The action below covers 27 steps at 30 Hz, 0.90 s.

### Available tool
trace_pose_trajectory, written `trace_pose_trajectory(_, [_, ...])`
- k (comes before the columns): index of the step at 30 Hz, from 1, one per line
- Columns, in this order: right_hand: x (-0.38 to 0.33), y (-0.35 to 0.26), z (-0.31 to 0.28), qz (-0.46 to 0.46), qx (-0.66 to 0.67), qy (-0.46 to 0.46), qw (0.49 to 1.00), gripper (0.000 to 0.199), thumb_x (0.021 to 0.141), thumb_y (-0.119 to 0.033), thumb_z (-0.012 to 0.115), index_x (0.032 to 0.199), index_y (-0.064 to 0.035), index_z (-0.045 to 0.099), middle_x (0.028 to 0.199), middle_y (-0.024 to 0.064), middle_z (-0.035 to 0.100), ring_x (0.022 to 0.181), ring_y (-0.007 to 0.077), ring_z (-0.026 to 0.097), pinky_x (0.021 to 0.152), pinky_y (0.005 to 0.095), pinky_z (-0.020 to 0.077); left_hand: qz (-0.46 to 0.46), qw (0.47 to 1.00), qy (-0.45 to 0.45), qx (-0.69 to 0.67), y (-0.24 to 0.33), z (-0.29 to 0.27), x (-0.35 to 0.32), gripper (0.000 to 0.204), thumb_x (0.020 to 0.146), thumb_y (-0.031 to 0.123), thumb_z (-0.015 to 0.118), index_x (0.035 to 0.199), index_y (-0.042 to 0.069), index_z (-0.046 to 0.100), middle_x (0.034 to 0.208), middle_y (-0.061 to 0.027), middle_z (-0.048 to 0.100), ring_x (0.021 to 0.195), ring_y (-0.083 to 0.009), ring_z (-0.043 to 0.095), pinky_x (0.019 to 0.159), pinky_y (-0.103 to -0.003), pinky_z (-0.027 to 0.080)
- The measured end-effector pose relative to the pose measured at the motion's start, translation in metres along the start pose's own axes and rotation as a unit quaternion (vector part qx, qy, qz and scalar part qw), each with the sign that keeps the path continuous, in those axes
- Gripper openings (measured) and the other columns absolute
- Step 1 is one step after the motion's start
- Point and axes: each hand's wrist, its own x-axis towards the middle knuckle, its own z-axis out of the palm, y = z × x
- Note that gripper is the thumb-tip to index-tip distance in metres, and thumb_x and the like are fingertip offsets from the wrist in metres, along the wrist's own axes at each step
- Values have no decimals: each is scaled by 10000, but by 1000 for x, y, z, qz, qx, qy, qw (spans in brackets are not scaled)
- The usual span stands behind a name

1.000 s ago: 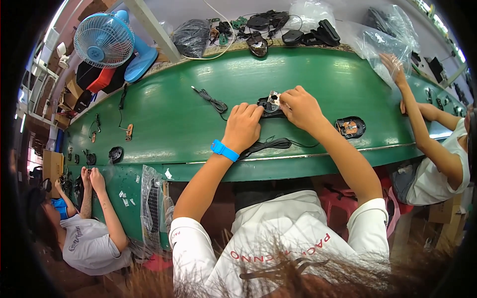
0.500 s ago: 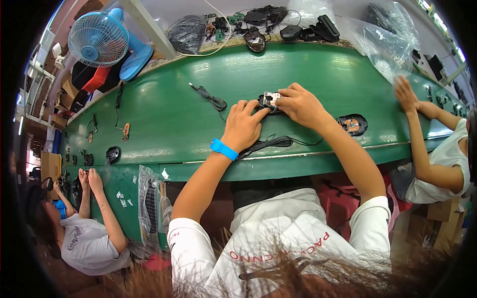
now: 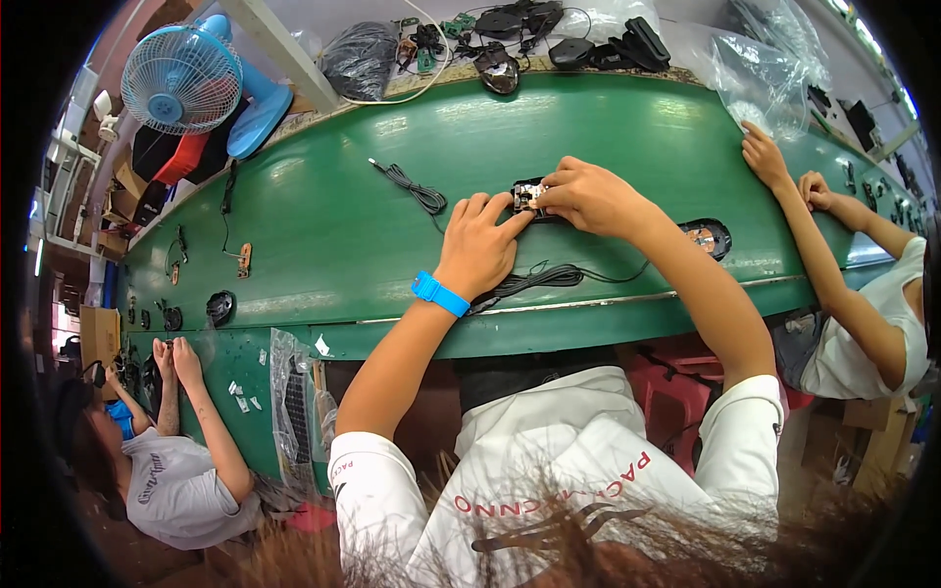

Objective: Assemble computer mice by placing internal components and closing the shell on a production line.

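Observation:
An opened black computer mouse (image 3: 519,185) lies on the green bench, its circuit board (image 3: 525,197) showing inside. My left hand (image 3: 477,245) grips the near left side of the mouse, thumb and fingers against its edge. Over the right side is my right hand (image 3: 596,200), fingers pinched down on the board; the fingertips partly hide what they touch. A coiled black cable (image 3: 421,194) lies beyond my left hand. Near my wrists runs another bundled cable (image 3: 551,278). Partly behind my right forearm sits a second opened mouse shell (image 3: 716,235) with a brown board.
Mouse parts, boards and a finished-looking mouse (image 3: 498,71) line the back ledge. A blue fan (image 3: 182,80) stands at back left. Co-workers sit on both sides; the right one's hand (image 3: 763,157) is by a clear plastic bag (image 3: 757,86). A small brown board (image 3: 244,261) lies left.
My right fingers have shifted slightly left and down over the circuit board, covering more of it. The right co-worker's hands have moved apart, one now by the plastic bag. My left hand stays put.

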Motion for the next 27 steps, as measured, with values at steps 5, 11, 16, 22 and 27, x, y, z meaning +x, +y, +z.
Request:
trace_pose_trajectory(5, [-2, 3, 0, 5, -2, -23, 1000, 138, 838, -136, 704, 974, -129, 727, 947, 30, 693, 909, 277, 575, 839, 372, 511, -3, 997, 11, -78, -9, 1, -4, 405, 746, 15, 604, 1121, 135, 703, 1155, -74, 622, 1068, -295, 557, 931, -428, 443])
trace_pose_trajectory(11, [-5, -4, 1, 9, -70, -63, 996, 200, 844, -85, 646, 1029, -111, 720, 988, 48, 690, 937, 270, 586, 873, 377, 510, -25, 990, -16, -139, -14, 1, -7, 450, 706, -41, 519, 1113, 70, 675, 1225, -124, 626, 1129, -345, 554, 1007, -470, 425])
trace_pose_trajectory(16, [-9, -8, -3, 15, -53, -65, 996, 253, 831, -77, 630, 1068, -102, 714, 1021, 70, 682, 965, 272, 588, 905, 378, 508, -23, 990, -27, -135, -14, 1, -3, 443, 707, -41, 518, 1109, 66, 671, 1227, -123, 626, 1125, -349, 555, 1011, -471, 421])
trace_pose_trajectory(22, [-17, -4, -1, 21, -67, -42, 997, 309, 803, -130, 655, 1105, -104, 711, 1083, 87, 667, 1028, 278, 582, 942, 372, 503, -15, 991, -25, -129, -13, 2, -2, 450, 706, -42, 524, 1118, 72, 667, 1231, -117, 622, 1138, -350, 545, 1015, -470, 417])
trace_pose_trajectory(27, [-18, -9, 1, 49, -64, -55, 995, 331, 795, -137, 643, 1117, -94, 710, 1146, 92, 664, 1065, 287, 579, 970, 377, 495, 28, 995, -17, -93, -10, -3, 8, 472, 710, -39, 537, 1147, 89, 664, 1268, -116, 592, 1167, -352, 525, 1025, -479, 407])
